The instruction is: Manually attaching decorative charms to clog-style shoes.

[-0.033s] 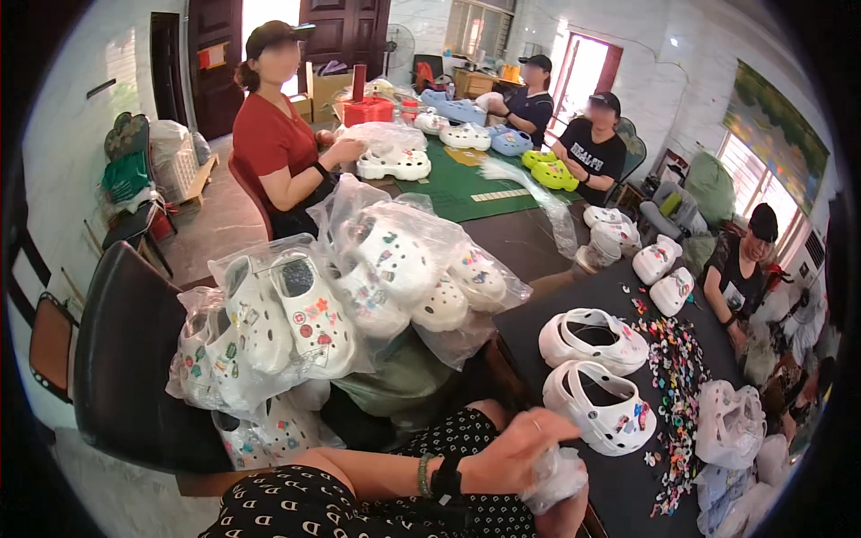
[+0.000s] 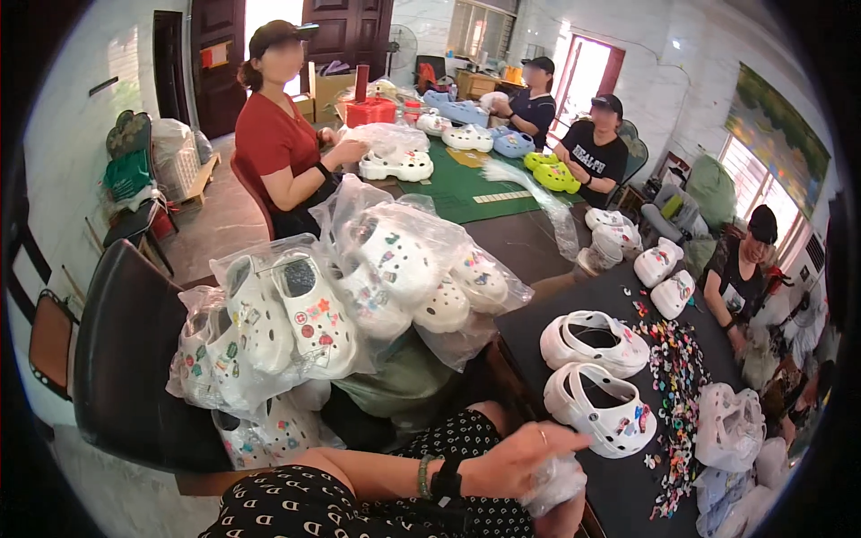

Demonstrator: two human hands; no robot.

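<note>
My left hand (image 2: pixel 507 459), with a bead bracelet and dark band at its wrist, reaches across my lap. Its fingers curl around a crumpled clear plastic bag (image 2: pixel 554 484), the index finger pointing toward the table. Under the bag shows a bit of skin, seemingly my right hand (image 2: pixel 571 516); its fingers are hidden. On the black table beside them, a white clog (image 2: pixel 610 421) with colourful charms on its front stands next to another white clog (image 2: pixel 574 336). Many loose small charms (image 2: pixel 677 403) are strewn to the right of the clogs.
Bagged white clogs (image 2: pixel 314 314) are heaped left, by a black chair (image 2: pixel 121 359). Another white pair (image 2: pixel 659 260) stands farther along the table, with bagged clogs (image 2: pixel 731 421) at right. Several people sit around, one in red (image 2: pixel 273 139) at a green-topped table (image 2: pixel 493 204).
My left hand has shifted slightly, its index finger now stretched out to the right. The plastic bag has moved a little with it. The clogs beside it stay put.
</note>
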